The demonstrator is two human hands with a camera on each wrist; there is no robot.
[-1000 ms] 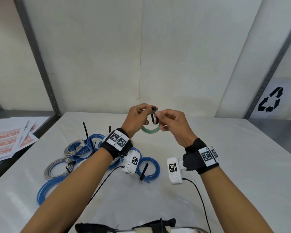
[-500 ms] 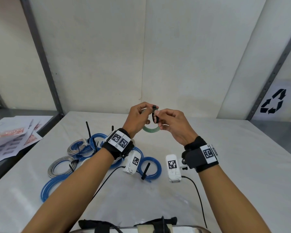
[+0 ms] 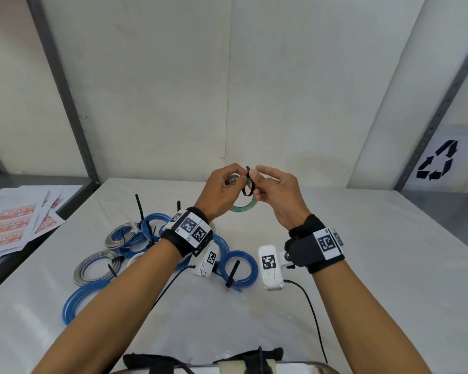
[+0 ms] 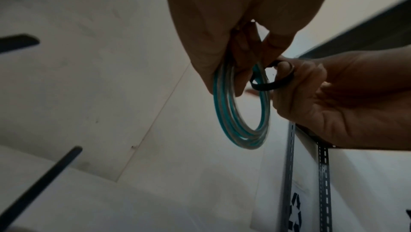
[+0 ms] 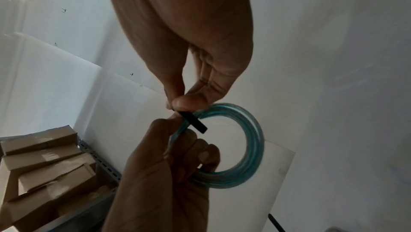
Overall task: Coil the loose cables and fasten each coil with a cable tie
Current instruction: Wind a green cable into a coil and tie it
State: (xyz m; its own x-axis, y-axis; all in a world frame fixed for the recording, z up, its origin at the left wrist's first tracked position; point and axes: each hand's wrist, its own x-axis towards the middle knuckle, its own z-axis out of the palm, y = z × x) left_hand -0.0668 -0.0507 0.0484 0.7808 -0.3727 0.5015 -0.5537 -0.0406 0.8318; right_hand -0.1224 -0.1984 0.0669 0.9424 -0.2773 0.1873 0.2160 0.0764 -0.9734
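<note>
Above the white table (image 3: 335, 265) my left hand (image 3: 222, 190) grips a small green cable coil (image 3: 244, 208) by its top. The coil (image 4: 240, 112) hangs below the curled fingers and shows as teal and clear strands (image 5: 244, 148). A black cable tie (image 3: 247, 186) loops round the coil's top. My right hand (image 3: 274, 190) pinches the tie (image 5: 193, 121) between thumb and forefinger beside the left fingers. The tie's loop (image 4: 271, 84) wraps the strands and is held by the right thumb.
Several tied blue coils (image 3: 238, 267) and grey coils (image 3: 97, 267) lie on the table's left half, with black tie tails sticking up. Printed sheets (image 3: 14, 225) lie on a side shelf at left. Metal uprights (image 3: 62, 85) flank the back wall. Cardboard boxes (image 5: 44, 165) sit on a shelf.
Both hands have stayed together at the coil's top, lifting slightly. The right fingers have shifted along the black tie while the left keeps its grip on the coil.
</note>
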